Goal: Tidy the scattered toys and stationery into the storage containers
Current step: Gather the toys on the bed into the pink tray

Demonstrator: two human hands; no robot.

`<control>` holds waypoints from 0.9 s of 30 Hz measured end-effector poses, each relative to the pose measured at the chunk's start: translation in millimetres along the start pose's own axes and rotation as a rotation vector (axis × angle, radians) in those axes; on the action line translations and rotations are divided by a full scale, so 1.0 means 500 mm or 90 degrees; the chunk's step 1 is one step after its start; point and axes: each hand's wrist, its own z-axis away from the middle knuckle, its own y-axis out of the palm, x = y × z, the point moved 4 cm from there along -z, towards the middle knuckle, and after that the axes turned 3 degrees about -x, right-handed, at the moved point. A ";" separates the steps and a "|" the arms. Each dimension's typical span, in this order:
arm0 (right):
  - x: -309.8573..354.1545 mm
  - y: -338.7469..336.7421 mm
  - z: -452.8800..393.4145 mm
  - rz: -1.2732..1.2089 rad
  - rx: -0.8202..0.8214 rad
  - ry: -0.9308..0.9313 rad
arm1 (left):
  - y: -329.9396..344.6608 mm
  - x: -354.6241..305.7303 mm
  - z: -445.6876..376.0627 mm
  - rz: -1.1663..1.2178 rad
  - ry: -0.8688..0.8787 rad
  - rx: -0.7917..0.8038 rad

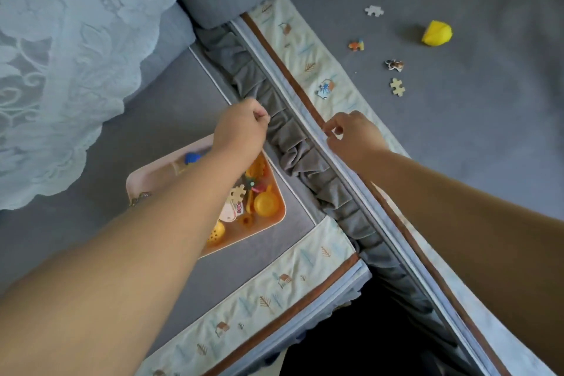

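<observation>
L hand (241,125) is clenched at the gathered grey fabric ruffle (293,146); can't tell if it grips any. R hand (351,131) pinches the pale blue piped cover edge (308,128). Pink plastic tray (143,180) of toys is half hidden under the L forearm. Yellow plastic toy (436,33) and jigsaw pieces (396,87) lie on the grey cushion (488,101).

Dim bluish daylight, soft shadows, slight blur, wide-angle distortion

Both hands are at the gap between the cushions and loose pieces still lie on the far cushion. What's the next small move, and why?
Probably reach the right hand from the cover's edge trim to the nearest puzzle piece. Four pieces and a yellow toy lie loose beyond it, while the pink tray under the left forearm already holds toys. Whether the curled left hand holds anything is unclear.
</observation>
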 end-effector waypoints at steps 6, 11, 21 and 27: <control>-0.147 -0.078 -0.084 -0.012 -0.045 0.092 | 0.128 -0.139 -0.097 0.021 0.047 0.070; -0.232 -0.117 -0.148 -0.083 -0.125 0.173 | 0.217 -0.181 -0.161 0.021 -0.022 0.049; -0.254 -0.114 -0.189 -0.059 -0.167 0.195 | 0.254 -0.179 -0.196 -0.009 -0.043 0.038; -0.218 -0.109 -0.174 -0.088 -0.131 0.164 | 0.234 -0.163 -0.170 -0.025 -0.029 0.083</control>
